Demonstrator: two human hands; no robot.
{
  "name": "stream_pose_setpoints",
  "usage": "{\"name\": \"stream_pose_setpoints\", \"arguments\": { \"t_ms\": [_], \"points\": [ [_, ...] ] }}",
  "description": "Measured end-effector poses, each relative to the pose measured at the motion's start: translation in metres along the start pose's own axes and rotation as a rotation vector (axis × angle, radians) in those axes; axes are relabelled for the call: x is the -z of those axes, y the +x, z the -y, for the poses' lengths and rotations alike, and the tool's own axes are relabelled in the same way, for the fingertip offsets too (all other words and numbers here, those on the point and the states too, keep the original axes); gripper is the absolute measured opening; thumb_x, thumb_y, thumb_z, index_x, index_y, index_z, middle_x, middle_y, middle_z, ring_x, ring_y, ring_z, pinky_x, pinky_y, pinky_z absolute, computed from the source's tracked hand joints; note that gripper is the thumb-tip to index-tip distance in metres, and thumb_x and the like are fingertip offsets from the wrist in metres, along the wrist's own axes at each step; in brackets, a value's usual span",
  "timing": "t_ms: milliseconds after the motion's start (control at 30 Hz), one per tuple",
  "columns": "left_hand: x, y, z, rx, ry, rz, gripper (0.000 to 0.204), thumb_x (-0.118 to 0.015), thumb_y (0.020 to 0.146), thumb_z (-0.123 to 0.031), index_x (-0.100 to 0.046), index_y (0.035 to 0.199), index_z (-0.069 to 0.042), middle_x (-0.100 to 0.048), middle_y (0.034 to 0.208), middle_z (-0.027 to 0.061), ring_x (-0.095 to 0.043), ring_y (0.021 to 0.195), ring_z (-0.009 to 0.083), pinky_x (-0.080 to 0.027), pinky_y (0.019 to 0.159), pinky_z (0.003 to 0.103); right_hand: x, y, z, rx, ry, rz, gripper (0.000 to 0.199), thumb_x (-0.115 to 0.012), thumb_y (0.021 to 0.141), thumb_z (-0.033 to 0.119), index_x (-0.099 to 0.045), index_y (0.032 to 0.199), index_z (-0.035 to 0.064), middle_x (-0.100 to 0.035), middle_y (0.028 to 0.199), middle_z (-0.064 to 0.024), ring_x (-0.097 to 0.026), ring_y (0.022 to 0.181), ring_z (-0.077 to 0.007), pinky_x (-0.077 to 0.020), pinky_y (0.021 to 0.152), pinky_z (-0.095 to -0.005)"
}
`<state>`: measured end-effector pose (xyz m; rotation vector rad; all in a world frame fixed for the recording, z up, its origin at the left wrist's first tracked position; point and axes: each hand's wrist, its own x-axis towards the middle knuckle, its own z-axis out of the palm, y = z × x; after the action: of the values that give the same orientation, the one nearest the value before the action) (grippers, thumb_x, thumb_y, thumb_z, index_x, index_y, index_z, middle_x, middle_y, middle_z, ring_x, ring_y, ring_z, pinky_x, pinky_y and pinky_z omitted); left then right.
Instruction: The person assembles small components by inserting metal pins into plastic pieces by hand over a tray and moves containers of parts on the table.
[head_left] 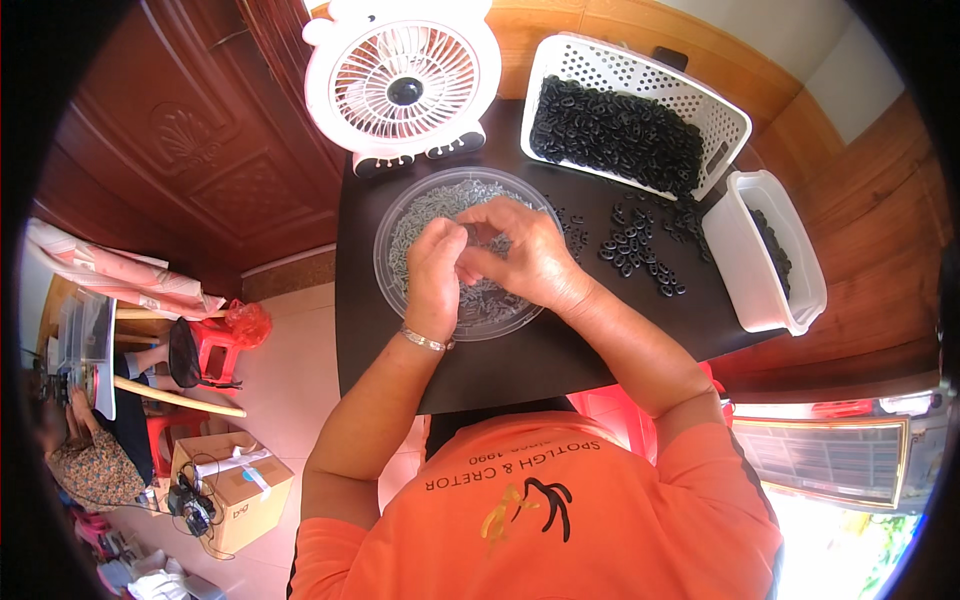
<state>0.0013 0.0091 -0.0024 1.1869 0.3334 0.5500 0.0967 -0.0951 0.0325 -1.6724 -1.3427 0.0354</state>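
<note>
My left hand point(437, 270) and my right hand point(525, 255) meet fingertip to fingertip above a round clear dish point(400, 215) filled with several small grey parts point(430, 205). The fingers of both hands pinch together on something too small to make out. A metal bracelet point(425, 341) circles my left wrist. Loose black rubber rings point(635, 248) lie scattered on the black table point(560, 350) just right of my right hand.
A white perforated basket point(640, 70) heaped with black rings stands at the back right. A white rectangular tub point(765, 250) sits at the table's right edge. A white desk fan point(402, 80) stands behind the dish. A cardboard box point(235, 490) rests on the floor at left.
</note>
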Motion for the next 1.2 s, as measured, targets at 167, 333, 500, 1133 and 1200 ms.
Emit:
{"name": "stream_pose_setpoints", "arguments": {
  "t_ms": [167,333,500,1133,1200],
  "points": [
    [-0.002,-0.001,0.002,-0.028,-0.004,-0.02,0.021,-0.049,0.089,-0.023,-0.054,0.081,-0.005,-0.057,0.066,0.0037,-0.048,0.054,0.0081,-0.038,0.05,0.022,-0.005,-0.002,-0.003,0.088,-0.115,-0.061,0.033,-0.074,0.067,0.01,-0.062,0.096,0.0019,-0.063,0.086,-0.0126,-0.064,0.075,-0.0253,-0.0513,0.067,-0.0344],
    [-0.004,-0.004,-0.006,0.012,-0.065,-0.033,0.021,-0.049,0.089,-0.021,-0.056,0.082,-0.003,-0.057,0.066,0.0042,-0.05,0.055,0.0094,-0.04,0.05,0.022,-0.002,-0.001,-0.004,0.167,-0.13,-0.061,0.029,-0.07,0.07,0.012,-0.06,0.095,0.0028,-0.062,0.082,-0.0139,-0.061,0.077,-0.0321,-0.0499,0.068,-0.0387],
    [-0.002,-0.003,-0.004,-0.009,-0.067,-0.025,0.02,-0.048,0.087,-0.018,-0.056,0.08,-0.001,-0.058,0.065,0.0062,-0.053,0.053,0.0113,-0.041,0.048,0.023,0.002,0.001,0.003,0.159,-0.081,-0.046,0.023,-0.069,0.072,0.012,-0.061,0.091,0.0029,-0.063,0.078,-0.0121,-0.062,0.075,-0.0311,-0.0497,0.066,-0.0382],
    [-0.003,-0.005,-0.007,-0.037,0.088,-0.034,0.022,-0.049,0.088,-0.02,-0.059,0.082,-0.002,-0.054,0.06,0.0029,-0.05,0.048,0.0087,-0.038,0.045,0.02,0.043,0.007,0.0,0.141,-0.288,-0.239,0.019,-0.069,0.076,0.011,-0.065,0.092,0.001,-0.066,0.084,-0.0135,-0.066,0.072,-0.0244,-0.0526,0.065,-0.0312],
    [-0.003,-0.004,-0.009,-0.048,0.084,-0.031,0.021,-0.049,0.088,-0.02,-0.06,0.082,-0.002,-0.054,0.06,0.0026,-0.05,0.048,0.0086,-0.038,0.045,0.02,0.088,0.007,0.006,-0.045,-0.358,-0.497,0.02,-0.069,0.077,0.013,-0.067,0.095,0.004,-0.068,0.086,-0.0104,-0.065,0.073,-0.0167,-0.0512,0.067,-0.027]
  ]
}}
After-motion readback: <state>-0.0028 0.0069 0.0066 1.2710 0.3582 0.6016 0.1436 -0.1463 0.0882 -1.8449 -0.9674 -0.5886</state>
